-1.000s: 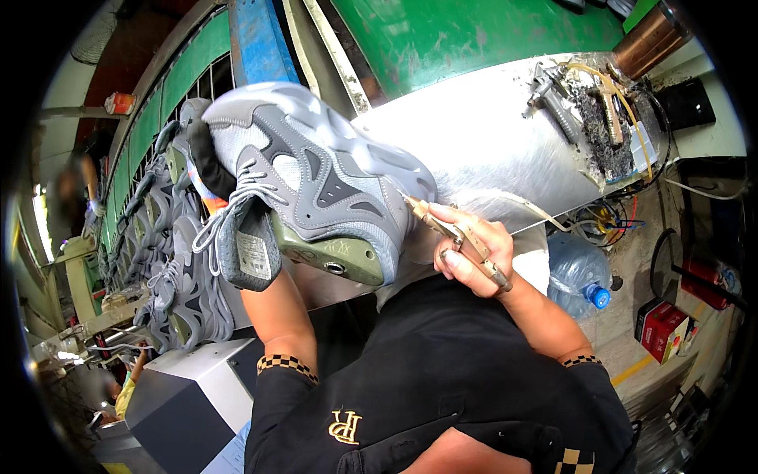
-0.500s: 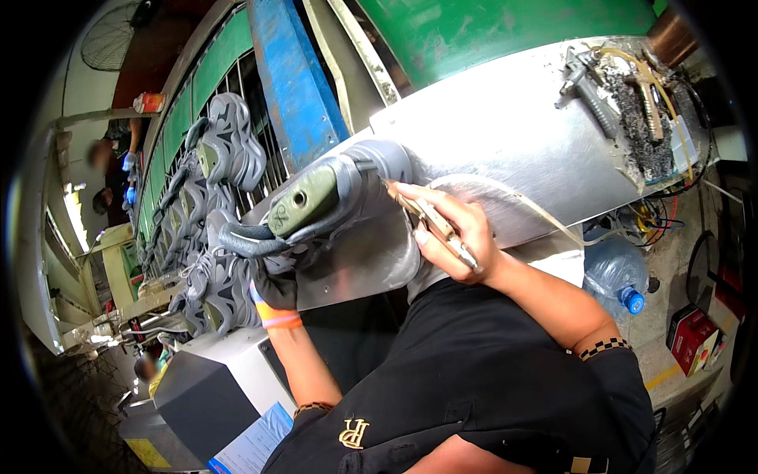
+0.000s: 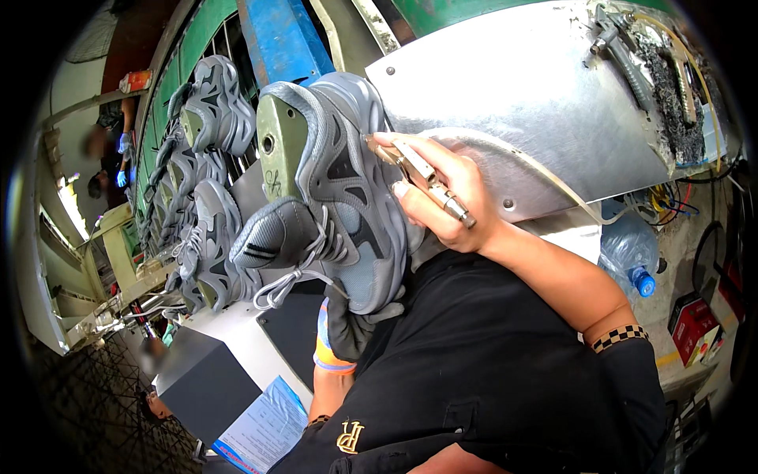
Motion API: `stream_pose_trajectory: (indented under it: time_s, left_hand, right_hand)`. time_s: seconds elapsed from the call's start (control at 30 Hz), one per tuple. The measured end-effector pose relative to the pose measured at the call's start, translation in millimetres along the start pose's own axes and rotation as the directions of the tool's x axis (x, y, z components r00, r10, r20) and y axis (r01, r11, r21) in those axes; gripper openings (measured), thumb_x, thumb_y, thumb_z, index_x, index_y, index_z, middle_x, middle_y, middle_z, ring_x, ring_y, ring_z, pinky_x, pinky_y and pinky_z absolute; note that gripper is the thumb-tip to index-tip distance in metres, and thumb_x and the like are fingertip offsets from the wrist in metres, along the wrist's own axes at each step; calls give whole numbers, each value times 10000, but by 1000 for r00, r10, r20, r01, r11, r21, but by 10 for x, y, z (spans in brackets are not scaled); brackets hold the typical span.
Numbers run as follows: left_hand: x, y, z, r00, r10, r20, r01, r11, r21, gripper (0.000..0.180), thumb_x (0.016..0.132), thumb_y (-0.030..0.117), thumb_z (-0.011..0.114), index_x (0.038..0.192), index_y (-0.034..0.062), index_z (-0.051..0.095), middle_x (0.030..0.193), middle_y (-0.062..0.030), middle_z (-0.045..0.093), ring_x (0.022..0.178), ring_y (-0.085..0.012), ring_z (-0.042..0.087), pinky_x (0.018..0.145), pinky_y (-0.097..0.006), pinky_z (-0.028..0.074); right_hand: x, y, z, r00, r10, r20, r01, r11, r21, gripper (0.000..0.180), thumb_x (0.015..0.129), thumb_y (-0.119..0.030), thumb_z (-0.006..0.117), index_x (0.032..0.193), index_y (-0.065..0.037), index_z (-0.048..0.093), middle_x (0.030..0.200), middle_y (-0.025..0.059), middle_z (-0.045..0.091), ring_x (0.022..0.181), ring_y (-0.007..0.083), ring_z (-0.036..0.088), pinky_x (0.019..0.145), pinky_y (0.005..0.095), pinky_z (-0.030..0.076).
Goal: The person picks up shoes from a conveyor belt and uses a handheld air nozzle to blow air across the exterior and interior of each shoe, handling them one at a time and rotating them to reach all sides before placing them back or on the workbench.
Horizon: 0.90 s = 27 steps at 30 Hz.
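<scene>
A grey sneaker with a green shoe last in its opening is held in front of me, toe toward my body, its laces hanging loose. My left hand, in a dark grey glove with an orange cuff, grips the shoe's toe end from below; the shoe partly hides its fingers. Bare and closed, my right hand holds a small metal nozzle tool. Its tip comes close to the side of the shoe's sole; whether they touch I cannot tell.
Several more grey sneakers sit on a rack at left. A metal worktable carries a pale hose and a grey gun-shaped tool. Right of me stand a clear water bottle and a red box. People work at far left.
The sneaker has turned more upright and come closer, showing its side and laces. My left hand has moved right and toward me; my right hand and the metal tool have risen slightly.
</scene>
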<state>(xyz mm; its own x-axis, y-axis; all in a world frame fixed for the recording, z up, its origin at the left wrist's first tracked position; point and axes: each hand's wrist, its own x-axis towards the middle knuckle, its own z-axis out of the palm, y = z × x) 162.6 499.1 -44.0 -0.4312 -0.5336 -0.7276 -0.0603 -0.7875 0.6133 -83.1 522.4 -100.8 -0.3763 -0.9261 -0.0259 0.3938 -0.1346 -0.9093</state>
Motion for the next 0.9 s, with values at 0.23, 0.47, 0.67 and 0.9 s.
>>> stream_pose_trajectory:
  time_s: [0.23,0.47,0.67,0.9]
  left_hand:
    - [142,-2,213,977,-21,211,61,980,-187,730,987,522,372,1428,-47,255,1325,-286,480,1143,-425,567,872,-498,571]
    - [277,-64,356,965,-31,259,88,974,-211,805,945,618,366,1466,23,214,1330,-267,480,1127,-425,578,874,-500,568]
    - [335,-33,559,961,-147,233,186,970,-157,859,907,687,366,1460,39,257,1309,-261,497,1112,-397,599,824,-482,586]
    - [468,-37,761,889,-251,383,307,947,-91,984,839,769,380,1461,19,246,1259,-282,544,1097,-379,614,831,-479,580]
  right_hand:
    - [8,74,35,999,-21,37,15,988,151,463,857,-50,516,1307,51,481,706,36,560,549,66,492,525,232,418]
    - [-219,-170,-129,965,210,161,-250,919,305,478,867,-75,516,1324,56,466,706,18,550,538,66,474,515,242,419]
    - [-599,-283,-312,960,250,124,-276,921,274,472,873,-53,499,1334,44,471,862,91,615,536,78,490,499,248,429]
    - [-804,-729,-406,915,401,29,-401,902,160,454,848,-9,508,1298,51,495,814,74,610,526,73,492,497,237,429]
